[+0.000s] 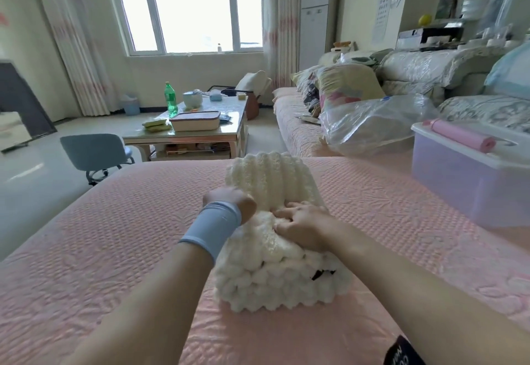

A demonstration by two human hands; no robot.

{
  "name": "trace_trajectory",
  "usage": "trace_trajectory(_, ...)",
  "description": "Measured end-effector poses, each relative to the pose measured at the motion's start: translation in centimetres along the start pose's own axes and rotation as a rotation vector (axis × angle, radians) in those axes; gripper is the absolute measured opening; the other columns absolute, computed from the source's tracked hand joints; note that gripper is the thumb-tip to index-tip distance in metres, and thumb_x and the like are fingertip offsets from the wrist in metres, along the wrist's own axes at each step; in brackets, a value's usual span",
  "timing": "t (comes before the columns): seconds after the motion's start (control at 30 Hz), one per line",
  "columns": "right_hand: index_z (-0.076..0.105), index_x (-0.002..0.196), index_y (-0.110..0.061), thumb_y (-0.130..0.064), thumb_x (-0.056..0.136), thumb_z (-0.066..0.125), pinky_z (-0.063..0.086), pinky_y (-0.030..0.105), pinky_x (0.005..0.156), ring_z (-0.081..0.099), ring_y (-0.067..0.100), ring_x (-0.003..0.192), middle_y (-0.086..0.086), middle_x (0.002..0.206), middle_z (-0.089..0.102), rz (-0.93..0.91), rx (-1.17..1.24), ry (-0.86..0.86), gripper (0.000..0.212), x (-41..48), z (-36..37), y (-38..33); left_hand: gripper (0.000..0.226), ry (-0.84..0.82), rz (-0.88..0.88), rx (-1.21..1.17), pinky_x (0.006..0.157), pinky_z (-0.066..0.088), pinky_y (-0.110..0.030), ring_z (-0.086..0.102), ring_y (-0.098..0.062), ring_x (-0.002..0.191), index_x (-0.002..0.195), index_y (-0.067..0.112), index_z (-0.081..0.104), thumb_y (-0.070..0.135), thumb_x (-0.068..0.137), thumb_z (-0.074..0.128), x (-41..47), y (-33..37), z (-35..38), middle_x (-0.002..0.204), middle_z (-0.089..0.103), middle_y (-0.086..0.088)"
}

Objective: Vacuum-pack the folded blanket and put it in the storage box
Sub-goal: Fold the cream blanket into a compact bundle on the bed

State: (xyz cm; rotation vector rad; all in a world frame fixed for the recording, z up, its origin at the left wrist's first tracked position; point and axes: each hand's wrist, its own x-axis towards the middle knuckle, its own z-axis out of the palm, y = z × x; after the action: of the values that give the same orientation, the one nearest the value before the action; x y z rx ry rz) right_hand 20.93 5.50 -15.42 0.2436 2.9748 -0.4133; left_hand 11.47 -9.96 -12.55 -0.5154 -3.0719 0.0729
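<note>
Blanket folded on pink cover; fingers of right hand curl into it; left hand fingers hidden, grip unclear.

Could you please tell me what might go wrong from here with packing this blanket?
1. The left hand and right hand grip only the top layers of the blanket; lifting this way may undo the fold.
2. The bag lies crumpled on the sofa; the bulky blanket may snag going in.
3. The box is lidded, with a pink roll on top; both need moving first.
</note>
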Motion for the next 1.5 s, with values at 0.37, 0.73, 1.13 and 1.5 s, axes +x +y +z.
trace_trajectory(0.37, 0.062, 0.089, -0.034, -0.056, 0.078, 0.048, 0.032, 0.045, 0.101, 0.047, 0.023, 0.120, -0.002, 0.113, 0.058, 0.028, 0.031, 0.460, 0.028, 7.2, -1.6, 1.6, 0.067, 0.049, 0.168, -0.283, 0.117, -0.003, -0.056, -0.021, -0.023, 0.146, 0.141, 0.044, -0.031, 0.065, 0.093, 0.011, 9.1, 3.6, 6.6, 0.157, -0.028, 0.000)
trace_trajectory(0.73, -0.001, 0.145, -0.066, -0.082, 0.081, 0.023, -0.006, 0.064, 0.116, -0.021, 0.021, 0.151, -0.016, 0.161, -0.027, 0.140, 0.177, 0.072, 0.070, 17.2, 2.2, 5.6, 0.072, -0.072, 0.133, -0.546, 0.121, 0.000, -0.041, -0.005, -0.019, 0.149, 0.154, 0.033, -0.002, 0.063, 0.095, 0.026, 14.4, 1.9, 10.4, 0.162, -0.006, 0.006)
trace_trajectory(1.13, -0.012, 0.150, -0.056, -0.077, 0.090, 0.034, -0.002, 0.065, 0.118, -0.026, 0.020, 0.150, -0.009, 0.160, -0.033, 0.166, 0.059, -0.029, 0.078, 11.9, 1.0, 4.2, 0.062, -0.230, 0.109, -0.358, 0.118, -0.015, -0.046, -0.022, -0.026, 0.146, 0.149, 0.045, -0.011, 0.061, 0.097, 0.019, 10.2, 1.9, 8.6, 0.157, -0.027, 0.001)
trace_trajectory(1.5, -0.005, 0.151, -0.055, -0.067, 0.093, 0.014, -0.011, 0.066, 0.115, -0.023, 0.018, 0.150, -0.009, 0.163, -0.025, 0.035, -0.133, -0.032, 0.063, 2.1, 2.8, -1.8, 0.061, -0.411, 0.119, -0.457, 0.119, -0.004, -0.043, -0.009, -0.026, 0.149, 0.151, 0.042, -0.004, 0.058, 0.099, 0.023, 1.3, -0.5, 6.7, 0.161, -0.015, -0.005)
